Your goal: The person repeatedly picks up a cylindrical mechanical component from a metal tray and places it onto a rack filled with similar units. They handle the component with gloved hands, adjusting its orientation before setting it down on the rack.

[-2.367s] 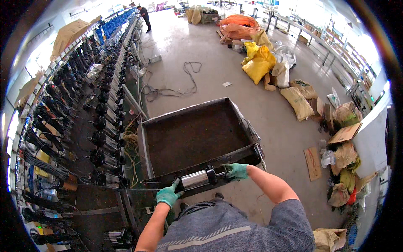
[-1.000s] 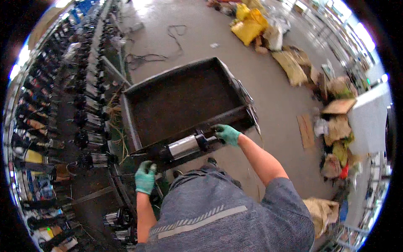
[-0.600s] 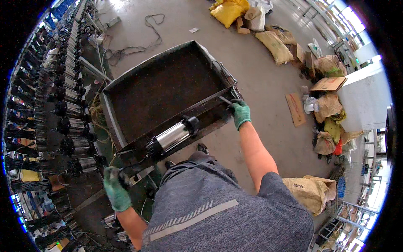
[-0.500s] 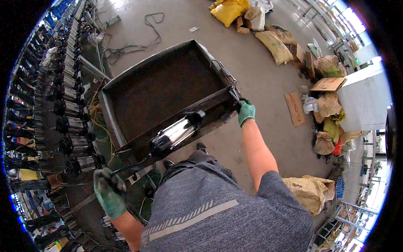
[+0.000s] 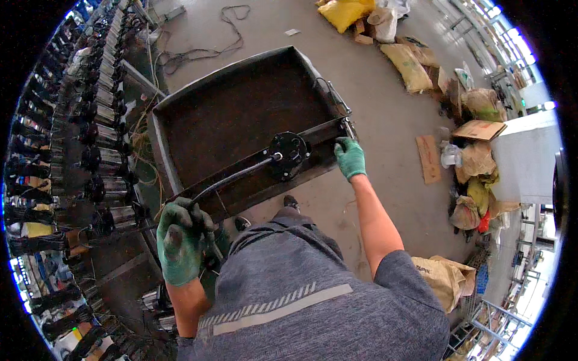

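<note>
In the middle, on the front ledge of a dark tray (image 5: 165,159), stands a cylindrical motor-like unit, its black round end cap (image 5: 289,151) facing up and hiding its silver body. A black cable (image 5: 232,176) runs from the cap's centre to my left hand (image 5: 182,240), gloved in green and closed around the cable. My right hand (image 5: 351,159), in a matching glove, is at the tray's right front corner. Its fingers are curled at a small metal hand tool (image 5: 348,127), which looks like a wrench; the fingers partly hide it.
Rows of similar silver-and-black units (image 5: 105,156) line the left side. A loose cable (image 5: 232,48) lies on the floor beyond the tray. Sacks (image 5: 409,66) and flattened cardboard (image 5: 428,159) lie to the right, with a paper bag (image 5: 442,283) nearer me.
The unit has gone from lying tilted to upright, its cable end now up. My left hand has moved up and right with the cable. My right hand stays by the tray corner.
</note>
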A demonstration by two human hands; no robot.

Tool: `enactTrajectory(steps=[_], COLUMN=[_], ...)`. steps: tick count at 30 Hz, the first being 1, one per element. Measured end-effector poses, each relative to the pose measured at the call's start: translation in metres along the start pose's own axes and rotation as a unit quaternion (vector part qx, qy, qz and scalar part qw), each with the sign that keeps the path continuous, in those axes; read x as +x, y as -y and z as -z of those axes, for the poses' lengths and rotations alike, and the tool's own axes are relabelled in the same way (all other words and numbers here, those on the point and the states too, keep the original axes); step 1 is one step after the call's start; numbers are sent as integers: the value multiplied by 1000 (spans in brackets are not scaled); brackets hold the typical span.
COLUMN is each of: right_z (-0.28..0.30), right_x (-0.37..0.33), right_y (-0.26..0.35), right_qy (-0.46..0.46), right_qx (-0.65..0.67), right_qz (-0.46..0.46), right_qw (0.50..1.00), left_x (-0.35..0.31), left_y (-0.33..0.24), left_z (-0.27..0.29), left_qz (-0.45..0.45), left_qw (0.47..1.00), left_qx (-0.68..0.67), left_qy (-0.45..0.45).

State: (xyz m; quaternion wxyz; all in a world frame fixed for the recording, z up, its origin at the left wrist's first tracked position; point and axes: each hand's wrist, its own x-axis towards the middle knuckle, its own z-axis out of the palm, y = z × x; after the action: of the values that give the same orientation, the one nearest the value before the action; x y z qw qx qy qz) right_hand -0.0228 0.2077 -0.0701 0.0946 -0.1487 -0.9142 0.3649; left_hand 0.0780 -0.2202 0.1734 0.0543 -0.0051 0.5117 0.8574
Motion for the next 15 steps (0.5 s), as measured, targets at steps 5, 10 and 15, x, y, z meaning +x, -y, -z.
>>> enactTrajectory(steps=[5,10,15], right_z=[-40,-62,-74], right_x=[2,4,6], right_y=[11,13,6], right_qy=[57,102,94], right_qx=[-33,-60,-71], right_qz=[40,21,16], right_qw=[997,993,993], left_x=[1,-3,-3], left_y=[-3,-2,1], left_z=[5,6,8], left_qz=[2,11,17], left_qw=[998,997,996], left_qx=[54,73,83], left_qy=[-9,-19,-23])
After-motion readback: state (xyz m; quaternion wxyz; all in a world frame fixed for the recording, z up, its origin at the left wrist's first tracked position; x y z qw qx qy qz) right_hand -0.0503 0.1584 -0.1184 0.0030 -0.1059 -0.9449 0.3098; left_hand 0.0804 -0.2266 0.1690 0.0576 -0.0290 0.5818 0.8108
